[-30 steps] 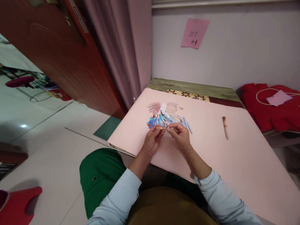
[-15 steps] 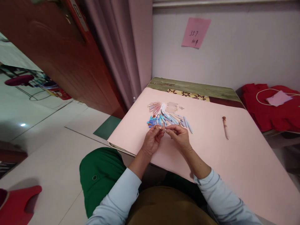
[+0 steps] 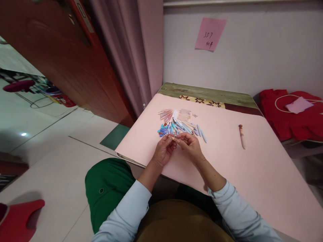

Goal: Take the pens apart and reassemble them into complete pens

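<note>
1. From my remote seat, head view: the left hand [image 3: 165, 150] is clamped on a small tan piece [image 3: 173, 137], held above the table [image 3: 227, 174], toward its near edge and left of its middle. The right hand [image 3: 191, 145] has thumb and finger pinched at the piece's right end. Whether a second tiny part sits there I cannot tell; fingers cover it.

2. Main risk, I judge: a slip. Fingertip grip on something this small; a sharp twist or push off-line could shoot it out.

3. If it drops, the near edge is close below the wrists. A bounce that way could put it on the floor [image 3: 85, 174].

4. Knuckles hang close against the pile of blue pen parts [image 3: 172, 129]. A careless sweep could scatter it toward the left edge.

5. The loose blue barrel [image 3: 202, 134] lies at the pile's right side, near the right hand. Looks round; a nudge could roll it.

6. Clear tubes [image 3: 185, 115] lie beyond, toward the far edge. Overreaching might disturb them.

7. The lone pen [image 3: 242, 136], toward the right edge, sits well apart; low risk, barring a forearm swing.
</note>
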Demonstrator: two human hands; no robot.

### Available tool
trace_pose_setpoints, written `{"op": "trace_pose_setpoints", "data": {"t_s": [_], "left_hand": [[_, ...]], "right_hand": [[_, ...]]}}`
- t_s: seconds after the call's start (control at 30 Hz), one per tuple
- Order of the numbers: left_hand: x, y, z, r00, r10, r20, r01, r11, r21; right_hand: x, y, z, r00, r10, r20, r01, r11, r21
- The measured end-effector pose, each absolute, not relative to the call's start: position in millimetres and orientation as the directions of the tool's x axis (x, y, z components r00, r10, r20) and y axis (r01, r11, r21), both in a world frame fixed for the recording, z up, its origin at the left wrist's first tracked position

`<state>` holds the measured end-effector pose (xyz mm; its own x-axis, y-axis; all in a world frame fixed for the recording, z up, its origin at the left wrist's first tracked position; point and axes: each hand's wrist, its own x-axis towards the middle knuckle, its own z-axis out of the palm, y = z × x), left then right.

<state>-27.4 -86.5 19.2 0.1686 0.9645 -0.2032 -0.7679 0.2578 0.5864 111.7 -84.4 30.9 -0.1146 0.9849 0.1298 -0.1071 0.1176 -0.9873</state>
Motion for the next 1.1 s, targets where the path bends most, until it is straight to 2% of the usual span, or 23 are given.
{"op": "trace_pose_setpoints", "data": {"t_s": [0.1, 0.2, 0.3, 0.37, 0.47, 0.53, 0.7, 0.87, 0.97, 1.1], "left_hand": [[-31, -84, 20, 0.157, 0.959, -0.236, -0.825, 0.259, 0.502], [-33, -82, 22, 0.135, 0.958, -0.253, -0.889, 0.23, 0.396], [-32, -83, 24, 0.171, 0.95, -0.26, -0.877, 0.267, 0.399], [-31, -83, 23, 0.168, 0.951, -0.258, -0.877, 0.264, 0.402], [-30, -82, 21, 0.161, 0.954, -0.251, -0.868, 0.258, 0.423], [-31, -82, 19, 0.174, 0.954, -0.246, -0.857, 0.269, 0.44], [-31, -83, 18, 0.171, 0.954, -0.246, -0.837, 0.273, 0.474], [-30, -86, 19, 0.174, 0.955, -0.242, -0.798, 0.281, 0.533], [-30, -85, 19, 0.172, 0.956, -0.239, -0.797, 0.277, 0.536], [-31, -83, 20, 0.152, 0.951, -0.271, -0.83, 0.271, 0.487]], "right_hand": [[120, -83, 37, -0.025, 0.985, 0.168, -0.086, 0.165, -0.982], [140, -78, 41, 0.228, 0.954, 0.194, -0.032, 0.207, -0.978], [166, -73, 40, 0.43, 0.873, 0.23, 0.14, 0.187, -0.972], [182, -73, 39, 0.464, 0.847, 0.26, 0.328, 0.109, -0.939], [197, -75, 39, 0.41, 0.884, 0.225, 0.576, -0.06, -0.815], [201, -77, 40, 0.364, 0.914, 0.177, 0.651, -0.114, -0.75], [197, -79, 37, 0.177, 0.979, 0.097, 0.722, -0.063, -0.689], [186, -78, 30, 0.056, 0.993, 0.1, 0.842, 0.007, -0.54], [182, -77, 28, 0.028, 0.996, 0.09, 0.846, 0.025, -0.533], [182, -78, 30, 0.05, 0.992, 0.115, 0.797, 0.03, -0.603]]}}
